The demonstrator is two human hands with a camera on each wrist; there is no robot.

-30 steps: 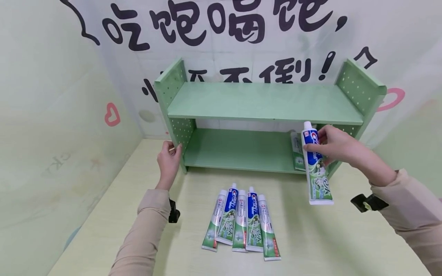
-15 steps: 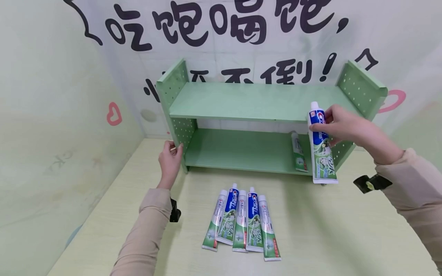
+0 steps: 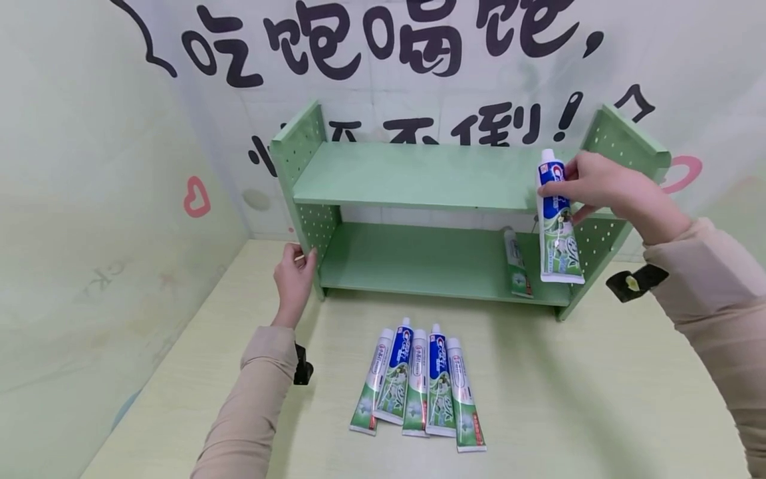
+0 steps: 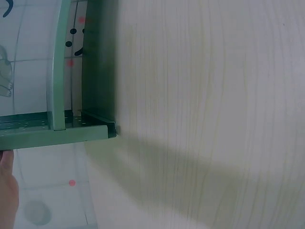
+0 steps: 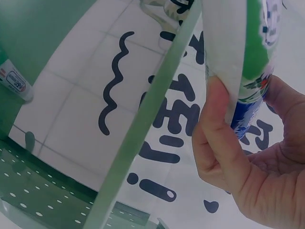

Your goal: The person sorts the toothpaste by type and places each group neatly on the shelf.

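Right of frame, the right hand (image 3: 610,189) pinches a blue-and-green plastic toothpaste tube (image 3: 559,233), cap up, long axis nearly upright, flat end below the fingers, fronting a green two-tier shelf (image 3: 407,173); centre-left, the left hand (image 3: 293,283) touches that shelf, hold unclear.

One white grid-lined back wall (image 3: 371,100) with large black Chinese lettering (image 3: 431,9); one pale-green side wall (image 3: 90,166) with pink heart outline (image 3: 189,199); one pale wood-grain tabletop (image 3: 628,412), softly shadowed.
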